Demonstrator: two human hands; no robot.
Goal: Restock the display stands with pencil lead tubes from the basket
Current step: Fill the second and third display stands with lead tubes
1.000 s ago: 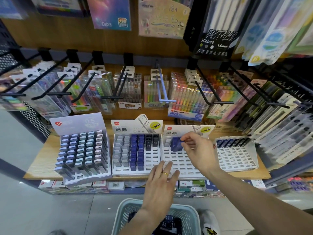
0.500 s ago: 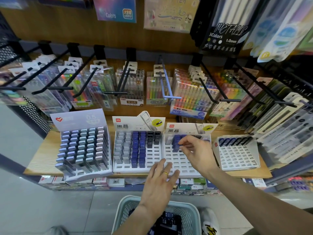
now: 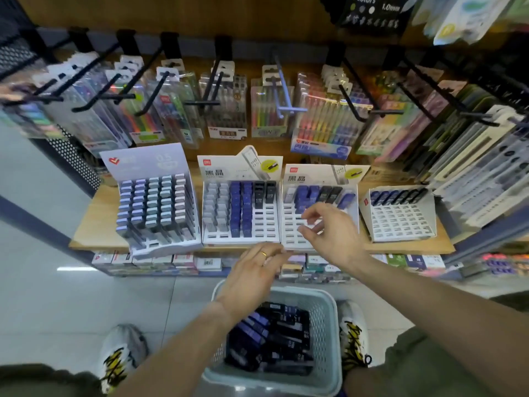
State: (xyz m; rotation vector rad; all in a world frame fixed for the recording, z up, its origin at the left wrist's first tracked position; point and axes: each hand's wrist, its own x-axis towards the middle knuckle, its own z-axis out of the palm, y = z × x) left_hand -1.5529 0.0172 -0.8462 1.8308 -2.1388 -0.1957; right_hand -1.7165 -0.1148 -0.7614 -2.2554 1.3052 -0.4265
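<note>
Pulled back from the blue tubes at the top of the third stand since half a second ago, right hand (image 3: 333, 234) now over that stand's empty slots, fingers loosely spread, holding nothing. Taking the wooden shelf (image 3: 94, 224) as landmark, from left to right: at its left end, a lilac cardboard stand (image 3: 156, 196), stepped, packed with rows of grey and pale blue square caps. Just right of it, a white slotted stand (image 3: 240, 202) with grey, blue and black pencil lead tubes (image 3: 239, 209), front right slots bare. Next, third stand (image 3: 319, 202), white, gridded, only its back rows filled. At the shelf's right end, a fourth white stand (image 3: 399, 216), turned slightly, one back row of dark tubes. Above the shelf, glossy clear pen packs (image 3: 272, 110) hung on black metal hooks. Below and in front of the shelf, left hand (image 3: 254, 279), ringed, fingers straight and relaxed, empty, blurred, over a pale perforated plastic basket (image 3: 329, 339) on the floor, with slim rectangular dark and blue tubes (image 3: 274, 336) heaped inside.
</note>
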